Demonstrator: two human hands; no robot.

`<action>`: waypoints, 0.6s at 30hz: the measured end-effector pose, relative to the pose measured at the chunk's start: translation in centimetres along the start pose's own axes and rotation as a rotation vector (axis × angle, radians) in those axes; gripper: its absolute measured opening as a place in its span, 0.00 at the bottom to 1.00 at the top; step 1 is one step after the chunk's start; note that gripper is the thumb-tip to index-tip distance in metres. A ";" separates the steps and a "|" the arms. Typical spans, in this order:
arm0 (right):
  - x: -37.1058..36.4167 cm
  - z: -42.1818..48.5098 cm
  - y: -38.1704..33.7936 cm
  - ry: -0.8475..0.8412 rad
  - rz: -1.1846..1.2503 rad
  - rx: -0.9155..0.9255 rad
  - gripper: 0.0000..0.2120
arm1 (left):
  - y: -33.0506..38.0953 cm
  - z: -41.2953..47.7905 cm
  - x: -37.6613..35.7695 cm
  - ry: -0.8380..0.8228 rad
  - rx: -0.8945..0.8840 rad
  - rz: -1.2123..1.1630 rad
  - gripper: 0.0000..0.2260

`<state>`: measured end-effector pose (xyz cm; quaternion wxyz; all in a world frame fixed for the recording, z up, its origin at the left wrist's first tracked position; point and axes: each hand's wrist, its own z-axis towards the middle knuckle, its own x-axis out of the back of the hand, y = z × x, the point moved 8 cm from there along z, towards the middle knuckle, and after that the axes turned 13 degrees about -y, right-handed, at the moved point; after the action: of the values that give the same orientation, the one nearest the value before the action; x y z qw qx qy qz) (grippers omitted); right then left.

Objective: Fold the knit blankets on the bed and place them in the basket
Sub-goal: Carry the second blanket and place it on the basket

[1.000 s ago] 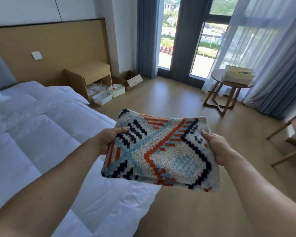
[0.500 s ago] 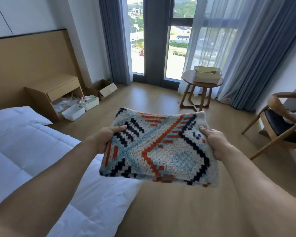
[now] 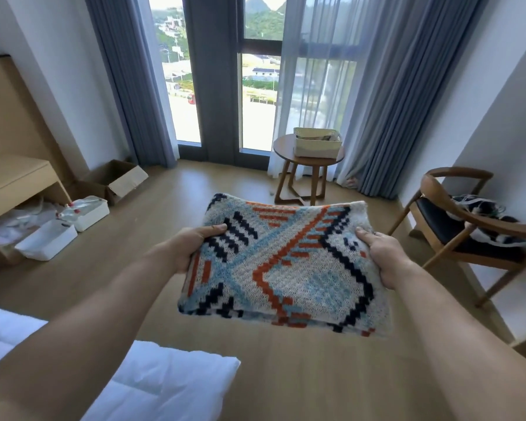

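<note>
2 grips hold the folded knit blanket (image 3: 286, 268) over open floor (image 3: 195, 205): left grip (image 3: 192, 247) clamped on its left edge, right grip (image 3: 383, 255) clamped on its right. The bed (image 3: 164, 387) corner lies near-left; the basket (image 3: 316, 145) stands on the round counter (image 3: 284, 151) ahead, well apart.

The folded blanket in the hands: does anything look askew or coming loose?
Nothing serious. The blanket is a flat, compact fold, gripped at its sides by the left hand and right hand. Only its near edge is slightly uneven: a lower layer peeks out near the right corner.
</note>
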<state>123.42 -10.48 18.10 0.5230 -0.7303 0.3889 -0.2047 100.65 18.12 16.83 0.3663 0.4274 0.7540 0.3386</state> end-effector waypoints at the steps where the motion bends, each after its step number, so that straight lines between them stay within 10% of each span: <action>1: 0.2 1.0 -0.4 0.014 0.010 0.008 0.15 | 0.9 1.2 0.2 -0.013 0.005 0.011 0.17; 18: 9.4 21.4 -7.9 0.049 0.070 0.022 0.17 | 12.4 22.4 -1.8 -0.003 0.047 0.042 0.16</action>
<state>147.09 -3.71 16.46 0.5279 -0.7053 0.4248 -0.2083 125.07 25.93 16.24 0.3500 0.4521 0.7522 0.3277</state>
